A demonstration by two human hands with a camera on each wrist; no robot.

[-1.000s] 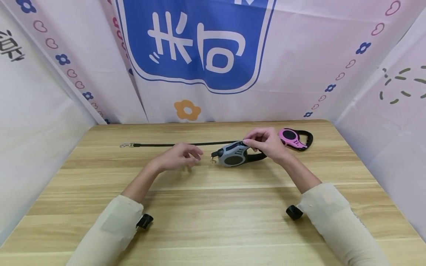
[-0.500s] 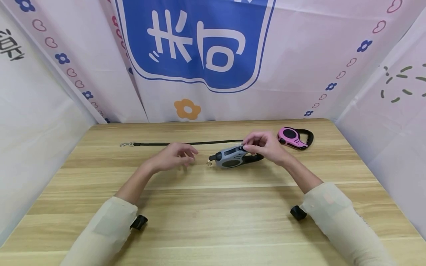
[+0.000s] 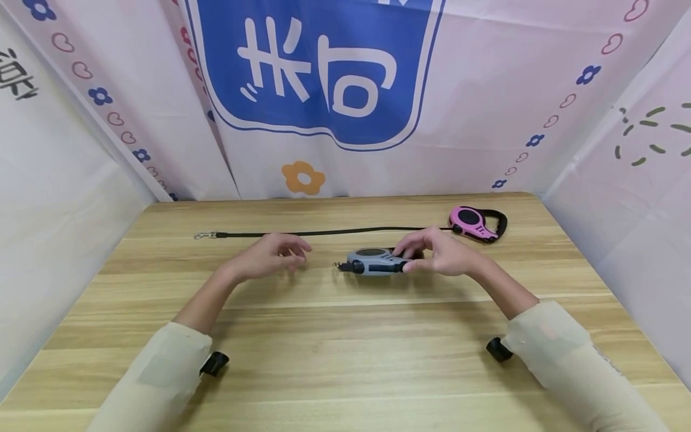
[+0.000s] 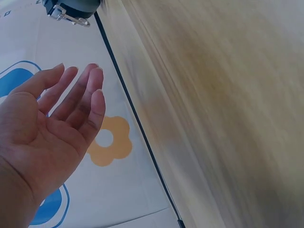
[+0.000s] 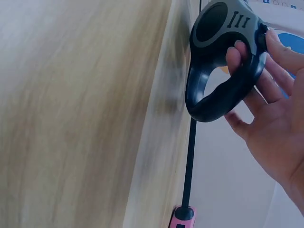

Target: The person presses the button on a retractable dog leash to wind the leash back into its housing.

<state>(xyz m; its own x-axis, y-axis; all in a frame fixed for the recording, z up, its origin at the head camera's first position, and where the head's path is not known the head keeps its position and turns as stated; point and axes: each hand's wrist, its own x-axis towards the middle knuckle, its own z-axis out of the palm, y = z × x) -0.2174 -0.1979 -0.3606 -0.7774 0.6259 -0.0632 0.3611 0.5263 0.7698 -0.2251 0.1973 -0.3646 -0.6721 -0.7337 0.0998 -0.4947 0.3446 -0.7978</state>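
Observation:
A grey and black retractable dog leash (image 3: 372, 264) lies near the middle of the table, its narrow side facing me. My right hand (image 3: 444, 255) grips its handle end. In the right wrist view, fingertips pass through the black handle loop (image 5: 221, 104) while the thumb (image 5: 280, 47) presses at the button on its edge. A small metal clip (image 3: 338, 266) sticks out at the leash's left end. To the left, my left hand (image 3: 264, 258) hovers with fingers loosely bent and nothing in them. The left wrist view shows its palm (image 4: 42, 142) bare.
Behind both hands, a pink retractable leash (image 3: 466, 222) lies at the back right. Its black strap (image 3: 335, 232) runs leftward across the table (image 3: 345, 354), ending in a metal snap hook (image 3: 204, 235). A printed fabric backdrop (image 3: 475, 120) hangs along the back edge.
The grey leash has rotated in my right hand, so its button side now faces me, and it sits slightly lower. My left hand has drifted a little left, away from it.

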